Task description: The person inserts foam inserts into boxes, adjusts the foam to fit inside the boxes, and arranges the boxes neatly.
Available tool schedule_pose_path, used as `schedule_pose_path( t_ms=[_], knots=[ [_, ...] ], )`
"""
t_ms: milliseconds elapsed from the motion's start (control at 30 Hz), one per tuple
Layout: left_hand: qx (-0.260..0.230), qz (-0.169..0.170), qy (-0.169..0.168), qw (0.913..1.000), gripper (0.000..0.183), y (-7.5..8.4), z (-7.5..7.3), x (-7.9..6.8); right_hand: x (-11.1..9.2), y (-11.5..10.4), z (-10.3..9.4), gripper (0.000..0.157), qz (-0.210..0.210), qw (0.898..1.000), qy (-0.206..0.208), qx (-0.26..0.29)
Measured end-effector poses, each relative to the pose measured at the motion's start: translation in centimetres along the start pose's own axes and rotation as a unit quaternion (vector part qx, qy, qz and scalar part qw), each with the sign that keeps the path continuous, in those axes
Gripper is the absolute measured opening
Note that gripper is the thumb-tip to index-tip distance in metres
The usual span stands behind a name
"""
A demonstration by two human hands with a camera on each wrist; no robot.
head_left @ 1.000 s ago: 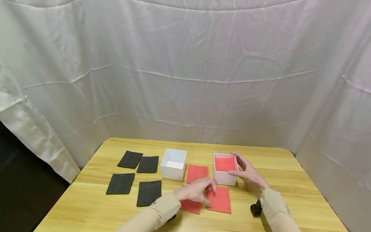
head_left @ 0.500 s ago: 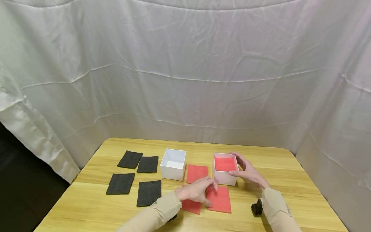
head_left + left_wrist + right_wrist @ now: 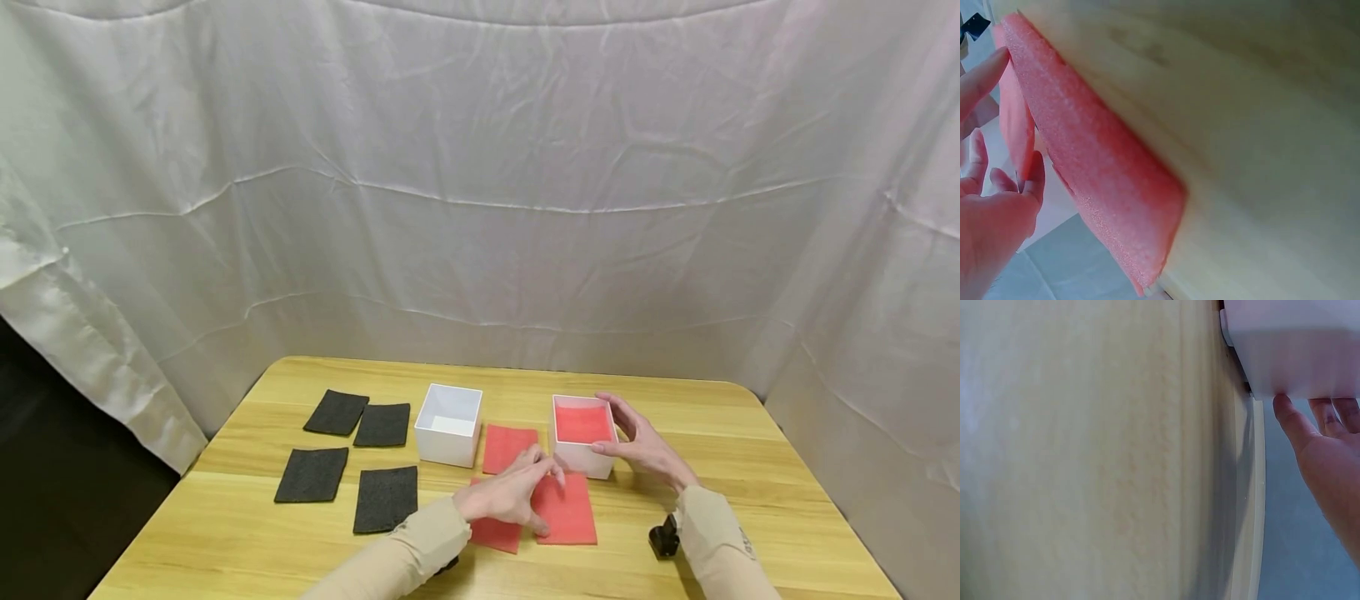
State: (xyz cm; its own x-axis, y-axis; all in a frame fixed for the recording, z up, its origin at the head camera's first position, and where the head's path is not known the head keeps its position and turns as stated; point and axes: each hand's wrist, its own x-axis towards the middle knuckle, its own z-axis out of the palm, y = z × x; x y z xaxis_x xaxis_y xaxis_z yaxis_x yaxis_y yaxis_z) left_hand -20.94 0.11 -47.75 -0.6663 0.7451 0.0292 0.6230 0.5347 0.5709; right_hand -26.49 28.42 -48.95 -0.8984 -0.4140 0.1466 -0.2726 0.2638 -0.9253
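My left hand (image 3: 504,492) pinches a red foam sheet (image 3: 567,510) across its left part, thumb near the lower edge and fingers near the upper. A second red foam sheet (image 3: 495,534) lies partly under that hand; in the left wrist view this nearer sheet (image 3: 1100,162) fills the middle. Behind the hand is a third red foam sheet (image 3: 510,446). My right hand (image 3: 643,447) grips the right side of a white box (image 3: 583,461), thumb at the front and fingers toward the back. Red sheet material (image 3: 583,425) lies inside this box.
To the left of the gripped box stands another white box (image 3: 447,447), its inner floor visible. Several black squares (image 3: 312,476) lie flat on the left of the wooden table (image 3: 225,517). A pale curtain (image 3: 480,267) hangs behind and at the sides.
The red foam sheet in my left hand has shifted slightly away from me, toward the gripped box, and the left fingers have moved a little. My right hand and both boxes keep their places.
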Motion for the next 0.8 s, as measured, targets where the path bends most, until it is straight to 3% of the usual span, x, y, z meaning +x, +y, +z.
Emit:
schedule_pose_path(
  t_ms=[333, 533, 667, 800],
  knots=[
    [-0.022, -0.010, 0.023, 0.9994, 0.064, 0.23, 0.31, -0.04, -0.06, -0.13, -0.01, 0.088, 0.008, 1.000, 0.002, -0.004],
    [-0.081, -0.024, 0.037, 0.9957, 0.059, 0.29, 0.03, -0.15, -0.06, -0.18, -0.02, 0.089, 0.008, 1.000, -0.001, 0.003],
    [-0.135, -0.022, 0.048, 0.9894, 0.054, 0.36, -0.37, -0.34, -0.07, -0.18, -0.02, 0.087, 0.009, 1.000, 0.000, -0.001],
    [-0.219, -0.035, 0.046, 0.9740, 0.052, 0.47, -0.61, -0.58, -0.09, -0.20, 0.00, 0.084, 0.008, 1.000, -0.001, 0.000]
  ],
)
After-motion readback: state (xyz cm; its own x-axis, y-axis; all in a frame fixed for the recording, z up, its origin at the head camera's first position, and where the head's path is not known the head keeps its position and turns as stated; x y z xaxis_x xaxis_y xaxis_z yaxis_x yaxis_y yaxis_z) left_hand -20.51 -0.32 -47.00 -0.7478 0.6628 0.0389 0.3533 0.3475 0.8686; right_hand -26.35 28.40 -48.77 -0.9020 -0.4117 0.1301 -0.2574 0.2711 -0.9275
